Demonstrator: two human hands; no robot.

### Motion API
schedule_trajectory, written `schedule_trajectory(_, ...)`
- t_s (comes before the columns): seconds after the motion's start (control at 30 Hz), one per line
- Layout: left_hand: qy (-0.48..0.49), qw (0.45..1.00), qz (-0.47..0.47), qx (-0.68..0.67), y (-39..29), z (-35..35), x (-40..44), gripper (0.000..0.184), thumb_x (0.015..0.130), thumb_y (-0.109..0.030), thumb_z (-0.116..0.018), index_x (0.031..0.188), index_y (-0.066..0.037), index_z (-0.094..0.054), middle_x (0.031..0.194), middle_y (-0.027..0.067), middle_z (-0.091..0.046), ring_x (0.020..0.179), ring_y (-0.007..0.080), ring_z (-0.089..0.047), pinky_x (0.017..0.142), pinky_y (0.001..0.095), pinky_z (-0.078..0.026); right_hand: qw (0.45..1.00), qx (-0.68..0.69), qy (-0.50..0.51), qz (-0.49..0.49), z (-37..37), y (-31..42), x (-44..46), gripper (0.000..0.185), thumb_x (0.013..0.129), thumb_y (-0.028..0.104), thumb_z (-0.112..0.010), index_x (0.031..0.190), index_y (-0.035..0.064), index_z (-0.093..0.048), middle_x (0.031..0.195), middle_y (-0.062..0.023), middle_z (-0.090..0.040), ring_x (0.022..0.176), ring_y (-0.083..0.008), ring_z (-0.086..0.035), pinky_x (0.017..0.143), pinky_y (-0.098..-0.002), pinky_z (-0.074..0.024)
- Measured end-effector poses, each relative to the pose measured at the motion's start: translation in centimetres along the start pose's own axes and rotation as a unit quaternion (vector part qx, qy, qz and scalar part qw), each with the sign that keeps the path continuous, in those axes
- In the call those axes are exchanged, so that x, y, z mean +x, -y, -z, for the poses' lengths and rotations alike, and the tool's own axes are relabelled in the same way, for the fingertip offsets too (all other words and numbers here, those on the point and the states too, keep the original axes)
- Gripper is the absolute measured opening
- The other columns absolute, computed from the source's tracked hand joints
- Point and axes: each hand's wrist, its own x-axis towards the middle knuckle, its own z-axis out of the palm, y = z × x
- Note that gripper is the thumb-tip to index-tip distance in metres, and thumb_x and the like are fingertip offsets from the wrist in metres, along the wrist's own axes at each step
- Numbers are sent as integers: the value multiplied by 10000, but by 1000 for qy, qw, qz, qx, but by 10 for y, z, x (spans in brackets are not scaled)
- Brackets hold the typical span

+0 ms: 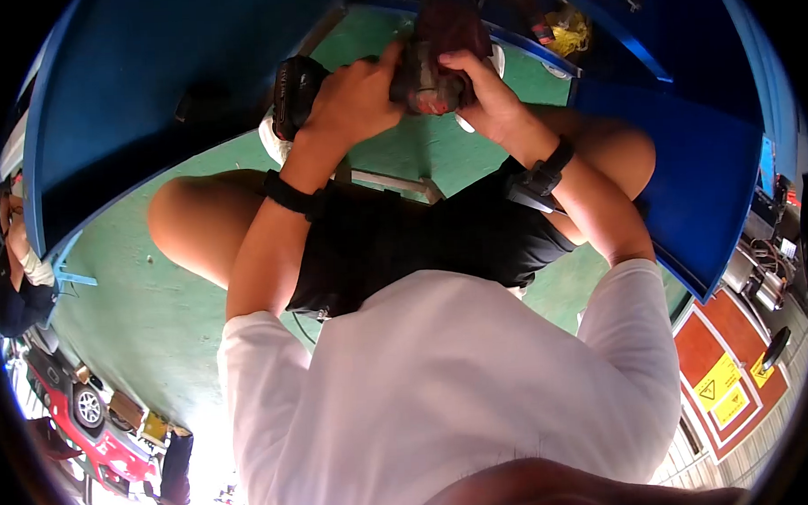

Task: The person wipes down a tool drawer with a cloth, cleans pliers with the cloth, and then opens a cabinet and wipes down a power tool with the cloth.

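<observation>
A worn dark red and grey cordless power tool [435, 73] is held up between my two hands, in front of a blue cabinet. My left hand [352, 98] wraps round what looks like its handle, with a black battery pack [298, 96] sticking out on the far left side. The fingers of my right hand [489, 94] close round the other side of the body, thumb on top. The tool's nose and exact kind cannot be made out. Both wrists wear black bands.
Blue metal panels [677, 172] stand open on both sides. A yellow bag [568, 31] and red tools lie on the cabinet shelf. Another person [22, 266] is at the far left, near a red car [99, 432]. A red-brown board [724, 375] bears yellow warning signs.
</observation>
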Motion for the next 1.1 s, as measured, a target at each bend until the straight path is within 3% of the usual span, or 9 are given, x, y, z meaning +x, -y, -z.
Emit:
schedule_trajectory(0.27, -143, 987, 56, 39, -3, 20, -4, 797, 716, -287, -763, 1393, -52, -414, 850, 260, -704, 854, 468, -691, 766, 523, -565, 994, -25, 46, 94, -1, -2, -11, 283, 843, 174, -706, 1104, 90, -634, 984, -3, -644, 941, -149, -599, 832, -325, -495)
schedule_trajectory(0.43, -89, 995, 47, 3, -11, 11, -3, 718, 727, -290, -752, 1324, -39, -443, 810, 274, -697, 817, 468, -692, 747, 521, -565, 995, 3, 60, 80, 7, 17, 6, 306, 838, 94, -743, 1133, 78, -663, 1064, -26, -679, 980, -175, -652, 881, -325, -515)
schedule_trajectory(0.53, -101, 993, 56, -5, -15, 13, -5, 704, 731, -269, -733, 1328, -55, -427, 791, 274, -694, 789, 466, -691, 728, 523, -564, 977, -82, -37, 193, 1, 32, 14, 431, 810, 160, -784, 1213, 81, -654, 1073, -74, -673, 1044, -241, -647, 887, -338, -516)
schedule_trajectory(0.6, -114, 992, 59, -3, -18, 14, -6, 694, 731, -245, -718, 1330, -64, -418, 782, 271, -693, 775, 465, -690, 717, 525, -564, 920, -222, -95, 308, 8, 44, 19, 421, 915, 311, -684, 1257, 88, -580, 1244, -53, -604, 1141, -165, -590, 976, -330, -476)
schedule_trajectory(0.7, -125, 991, 33, 33, -16, 17, -6, 698, 714, -190, -684, 1344, -94, -400, 781, 269, -692, 765, 468, -688, 702, 526, -566, 926, -208, -137, 283, -4, 57, 9, 434, 910, 249, -702, 1265, 26, -584, 1121, -93, -641, 1011, -214, -624, 882, -324, -510)
schedule_trajectory(0.8, -142, 989, 2, 43, -14, 15, -2, 795, 686, -200, -756, 1384, -130, -383, 732, 236, -680, 728, 468, -668, 674, 537, -552, 908, -243, -67, 334, -8, 61, 3, 605, 900, 284, -723, 1379, -12, -499, 1179, -160, -648, 1069, -293, -622, 888, -362, -515)
schedule_trajectory(0.87, -120, 991, 12, 64, -15, 19, -3, 735, 690, -206, -745, 1356, -151, -437, 755, 247, -685, 747, 469, -673, 679, 536, -555, 749, -476, -145, 438, -17, 62, -10, 608, 858, 345, -746, 1315, -11, -564, 1188, -224, -648, 1101, -349, -623, 905, -413, -514)
schedule_trajectory(0.9, -123, 990, 14, 65, -13, 21, -4, 735, 690, -206, -745, 1356, -151, -437, 755, 247, -685, 747, 469, -673, 679, 536, -555, 736, -517, -63, 433, -13, 67, -10, 492, 847, 222, -763, 1280, 51, -604, 1175, -121, -620, 1062, -239, -635, 885, -346, -523)
schedule_trajectory(1.1, -94, 988, 31, 115, 4, 12, 1, 591, 753, -249, -672, 1311, -144, -512, 814, 234, -708, 793, 449, -697, 703, 510, -574, 576, -658, 75, 479, -12, 59, -19, 537, 727, 323, -830, 1210, 142, -680, 1180, -138, -597, 1093, -348, -591, 910, -403, -493)
